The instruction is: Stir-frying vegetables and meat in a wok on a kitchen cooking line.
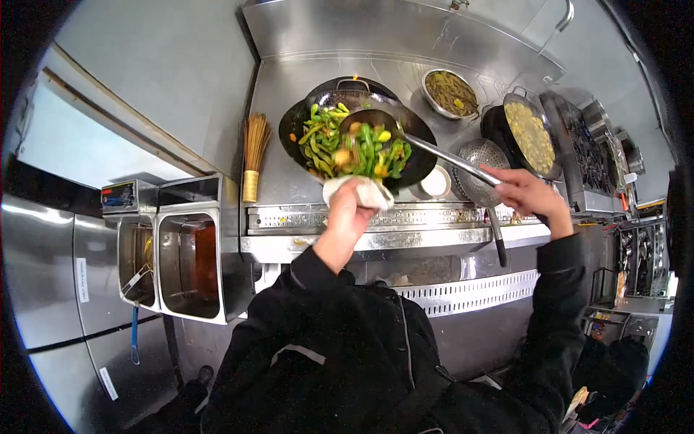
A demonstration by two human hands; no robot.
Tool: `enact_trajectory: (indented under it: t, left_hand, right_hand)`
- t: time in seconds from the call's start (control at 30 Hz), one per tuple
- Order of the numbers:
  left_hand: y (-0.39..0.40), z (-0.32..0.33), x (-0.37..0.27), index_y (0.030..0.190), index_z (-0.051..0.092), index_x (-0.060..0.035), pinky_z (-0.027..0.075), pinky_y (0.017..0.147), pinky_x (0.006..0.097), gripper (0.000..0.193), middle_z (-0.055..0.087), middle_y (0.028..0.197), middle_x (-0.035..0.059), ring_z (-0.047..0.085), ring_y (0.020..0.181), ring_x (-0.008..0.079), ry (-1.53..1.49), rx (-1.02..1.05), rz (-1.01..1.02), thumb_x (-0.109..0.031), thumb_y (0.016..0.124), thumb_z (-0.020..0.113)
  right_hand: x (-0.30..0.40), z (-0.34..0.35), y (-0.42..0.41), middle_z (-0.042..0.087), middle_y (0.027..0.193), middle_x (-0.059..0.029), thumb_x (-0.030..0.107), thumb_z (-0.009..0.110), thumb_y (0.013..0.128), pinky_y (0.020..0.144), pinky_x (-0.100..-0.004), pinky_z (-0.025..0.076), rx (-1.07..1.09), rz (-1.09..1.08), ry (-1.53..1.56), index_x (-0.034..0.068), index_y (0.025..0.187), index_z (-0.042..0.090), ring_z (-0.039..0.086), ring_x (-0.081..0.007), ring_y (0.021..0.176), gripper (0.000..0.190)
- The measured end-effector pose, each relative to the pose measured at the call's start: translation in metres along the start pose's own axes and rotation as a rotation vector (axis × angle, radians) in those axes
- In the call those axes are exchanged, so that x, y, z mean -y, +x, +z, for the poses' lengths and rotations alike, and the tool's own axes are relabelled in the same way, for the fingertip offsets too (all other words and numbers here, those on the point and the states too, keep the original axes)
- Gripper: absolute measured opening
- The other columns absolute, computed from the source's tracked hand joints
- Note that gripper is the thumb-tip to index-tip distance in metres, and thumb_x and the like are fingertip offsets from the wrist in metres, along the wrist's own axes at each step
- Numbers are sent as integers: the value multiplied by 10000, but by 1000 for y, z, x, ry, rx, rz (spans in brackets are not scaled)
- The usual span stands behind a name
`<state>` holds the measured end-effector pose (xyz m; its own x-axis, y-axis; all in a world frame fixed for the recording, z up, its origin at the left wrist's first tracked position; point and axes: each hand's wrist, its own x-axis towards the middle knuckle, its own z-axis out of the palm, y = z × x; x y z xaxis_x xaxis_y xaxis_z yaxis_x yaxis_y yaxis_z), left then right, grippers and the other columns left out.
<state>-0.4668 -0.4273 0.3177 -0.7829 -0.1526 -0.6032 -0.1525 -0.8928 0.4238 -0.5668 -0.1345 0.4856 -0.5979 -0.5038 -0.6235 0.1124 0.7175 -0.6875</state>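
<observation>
A black wok point(423, 157) sits on the burner before me, full of green peppers point(325, 146) with bits of orange and brown among them. My left hand point(347, 211) grips the wok's near rim through a folded white cloth point(366, 194). In my right hand point(526, 192) is the long metal handle of a wok ladle point(450, 157). The ladle's dark round bowl is over the wok, among the peppers. Some of the food is blurred by motion. Below my right hand, a perforated strainer point(480, 154) lies with its handle over the counter's front edge.
A steel bowl of cooked greens point(450, 95) stands behind the strainer. Farther right is a pan of pale yellow food point(528, 135). A white container point(435, 182) sits beside the wok. At left are a bamboo wok brush point(255, 157) and a deep fryer point(219, 271).
</observation>
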Motion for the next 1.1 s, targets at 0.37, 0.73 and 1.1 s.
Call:
enact_trajectory:
  t: [0.37, 0.73, 1.1]
  left_hand:
    - [26, -90, 77, 1205, 391, -27, 490, 854, 502, 319, 565, 1066, 178, 602, 950, 326, 96, 133, -3, -126, 903, 421]
    - [78, -9, 7, 1065, 558, -75, 497, 783, 411, 209, 618, 1021, 96, 592, 946, 257, -131, 91, 19, -209, 924, 480]
    - [133, -43, 32, 1036, 586, -29, 530, 692, 380, 208, 631, 963, 77, 642, 854, 231, 110, 75, 59, -128, 854, 579]
  right_hand:
    - [-80, 49, 85, 630, 933, -242, 215, 547, 888, 746, -477, 479, -450, -470, -789, 195, 1378, 442, 603, -443, 809, 501]
    - [-1, 39, -2, 623, 1097, -184, 165, 611, 865, 817, -389, 486, -390, -259, -793, 153, 1288, 541, 604, -390, 921, 429]
    - [-17, 169, 234, 595, 973, -338, 147, 490, 904, 787, -466, 471, -890, -204, 64, -70, 1389, 287, 587, -472, 922, 569]
